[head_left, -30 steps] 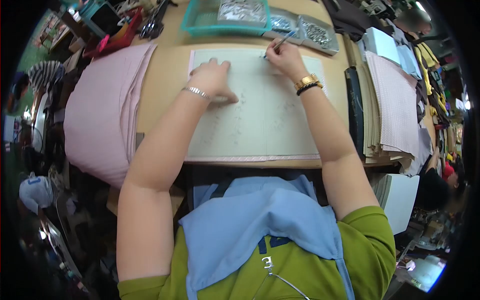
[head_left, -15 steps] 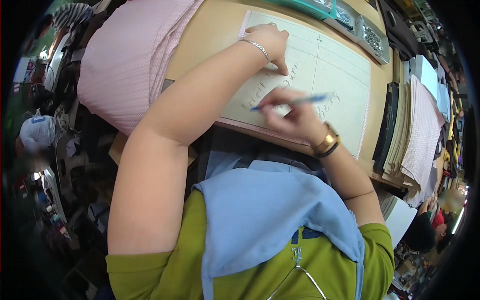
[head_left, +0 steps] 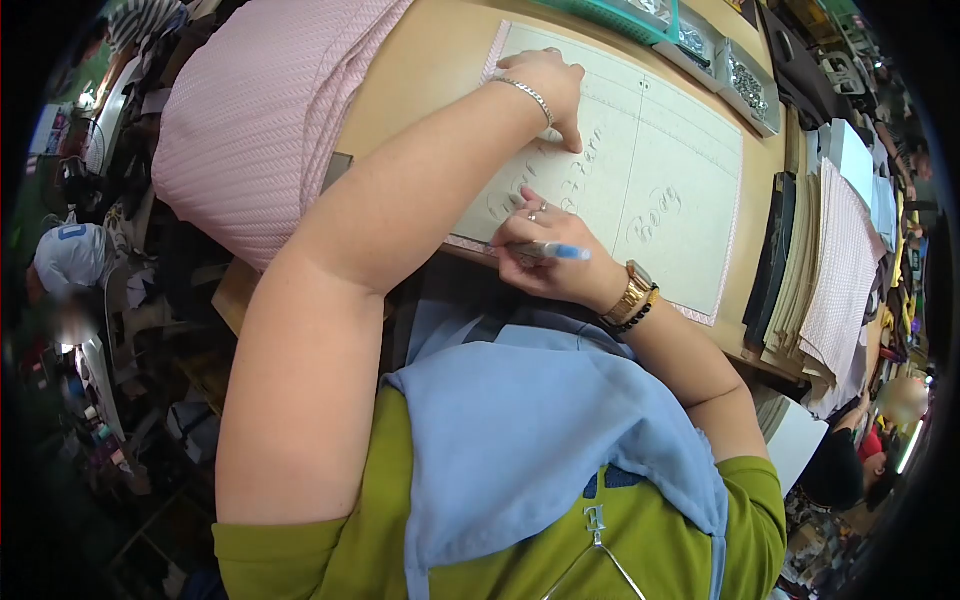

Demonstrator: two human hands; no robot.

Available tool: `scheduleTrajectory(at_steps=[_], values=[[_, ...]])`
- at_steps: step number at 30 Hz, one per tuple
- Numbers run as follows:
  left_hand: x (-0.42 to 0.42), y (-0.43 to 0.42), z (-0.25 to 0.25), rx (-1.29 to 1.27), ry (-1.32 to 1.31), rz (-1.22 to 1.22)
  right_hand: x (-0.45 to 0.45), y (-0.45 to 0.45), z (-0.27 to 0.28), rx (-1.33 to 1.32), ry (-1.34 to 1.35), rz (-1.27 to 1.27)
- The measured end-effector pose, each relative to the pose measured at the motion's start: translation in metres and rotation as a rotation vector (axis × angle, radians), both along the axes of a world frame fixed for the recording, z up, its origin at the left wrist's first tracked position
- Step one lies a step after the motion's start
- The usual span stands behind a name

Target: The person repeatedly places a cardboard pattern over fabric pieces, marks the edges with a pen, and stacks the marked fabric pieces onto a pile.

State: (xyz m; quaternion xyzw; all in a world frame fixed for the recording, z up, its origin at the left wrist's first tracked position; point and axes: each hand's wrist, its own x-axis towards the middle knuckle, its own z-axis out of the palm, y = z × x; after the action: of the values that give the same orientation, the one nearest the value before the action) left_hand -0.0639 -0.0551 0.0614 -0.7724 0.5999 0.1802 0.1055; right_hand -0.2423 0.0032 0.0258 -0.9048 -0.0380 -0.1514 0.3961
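Note:
A pale pattern card [head_left: 690, 190] with handwriting and ruled lines lies on pink textured fabric [head_left: 740, 215], which shows as a thin border around it. My left hand [head_left: 548, 90] presses flat on the card's upper left part, fingers apart. Near the card's front edge, my right hand [head_left: 555, 250] grips a blue pen [head_left: 562, 250]; its tip is hidden behind the fingers. Part of the writing is covered by both hands.
A pile of folded pink fabric [head_left: 240, 120] sits on the table's left. Trays of small metal parts [head_left: 745, 85] and a green basket [head_left: 615, 18] line the back. Stacked cards and fabric [head_left: 820, 260] stand at the right. Other people are farther off.
My right hand has moved left and down toward the card's front edge with the pen, uncovering more of the writing. My left hand stays on the card.

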Motion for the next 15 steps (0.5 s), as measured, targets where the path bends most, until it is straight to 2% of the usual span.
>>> scheduleTrajectory(at_steps=[5, 8, 11, 13, 14, 15], values=[[0.003, 0.001, -0.004, -0.054, 0.027, -0.002, 0.013, 0.011, -0.015, -0.009, -0.078, 0.007], [0.008, 0.005, -0.007, -0.107, 0.046, -0.044, -0.011, 0.001, -0.003, -0.027, 0.029, -0.028], [0.008, 0.003, -0.004, -0.118, 0.024, -0.063, -0.070, -0.025, 0.017, 0.071, -0.022, -0.212], [0.008, 0.002, -0.008, -0.158, 0.020, -0.073, -0.121, -0.044, 0.027, 0.161, -0.081, -0.430], [0.007, 0.002, -0.007, -0.159, 0.021, -0.078, -0.148, -0.049, 0.036, 0.091, -0.080, -0.585], [0.006, 0.002, -0.006, -0.158, 0.021, -0.078, -0.173, -0.052, 0.029, 0.134, -0.120, -0.706]])
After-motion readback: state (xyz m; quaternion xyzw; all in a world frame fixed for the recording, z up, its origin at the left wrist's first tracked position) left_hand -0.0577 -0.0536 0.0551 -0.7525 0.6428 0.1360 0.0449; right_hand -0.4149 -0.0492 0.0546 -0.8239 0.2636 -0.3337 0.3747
